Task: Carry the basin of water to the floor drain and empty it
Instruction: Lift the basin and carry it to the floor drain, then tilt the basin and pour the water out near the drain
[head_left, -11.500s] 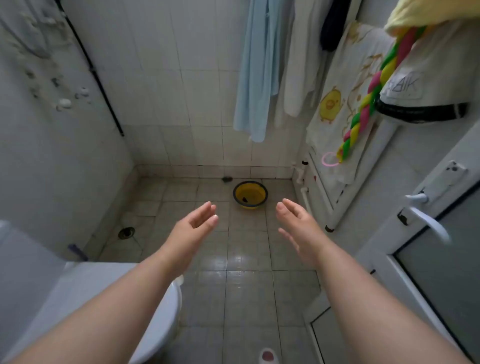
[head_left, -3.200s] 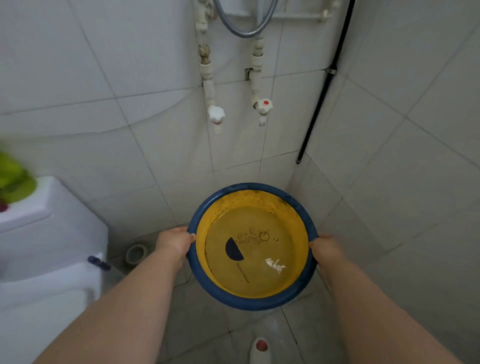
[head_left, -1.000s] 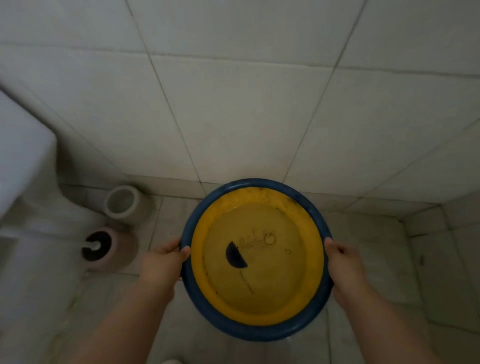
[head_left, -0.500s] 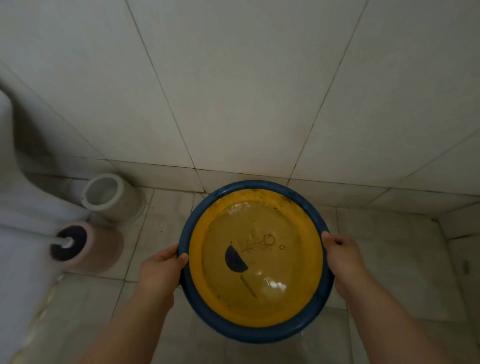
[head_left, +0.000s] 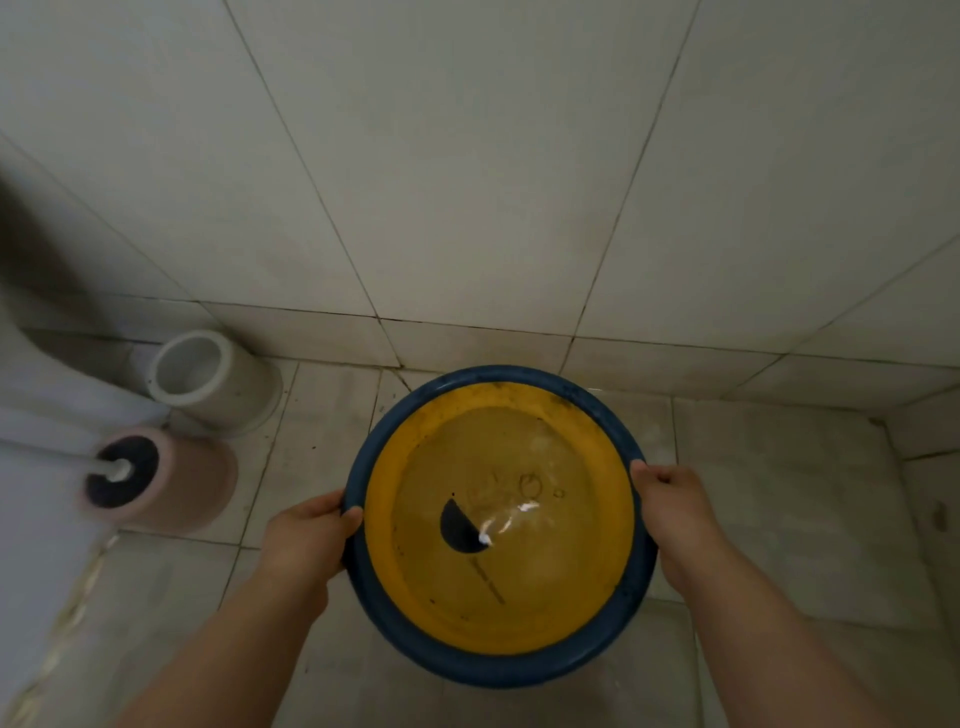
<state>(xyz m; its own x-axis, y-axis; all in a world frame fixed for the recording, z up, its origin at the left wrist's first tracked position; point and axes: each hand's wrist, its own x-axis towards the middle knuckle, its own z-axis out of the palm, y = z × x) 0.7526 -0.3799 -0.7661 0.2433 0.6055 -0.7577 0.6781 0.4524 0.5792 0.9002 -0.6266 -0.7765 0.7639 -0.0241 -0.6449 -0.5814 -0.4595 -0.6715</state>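
I hold a round basin (head_left: 498, 670), yellow inside with a blue rim, level above the tiled floor near the wall. Murky water fills it, with a dark half-round piece lying at the bottom. My left hand (head_left: 306, 535) grips the rim on its left side. My right hand (head_left: 670, 509) grips the rim on its right side. Water glints along the basin's far rim. No floor drain shows in this view; the basin hides the floor under it.
A white pot (head_left: 213, 379) stands at the foot of the wall on the left. In front of it is a pink toilet-brush holder (head_left: 171, 478) with a white handle. The white toilet (head_left: 36, 467) fills the left edge. A tiled wall (head_left: 467, 156) rises close ahead.
The view has tipped further down and closer to the floor. The basin sits lower and nearer the wall's foot, and the water has shifted toward its far side.
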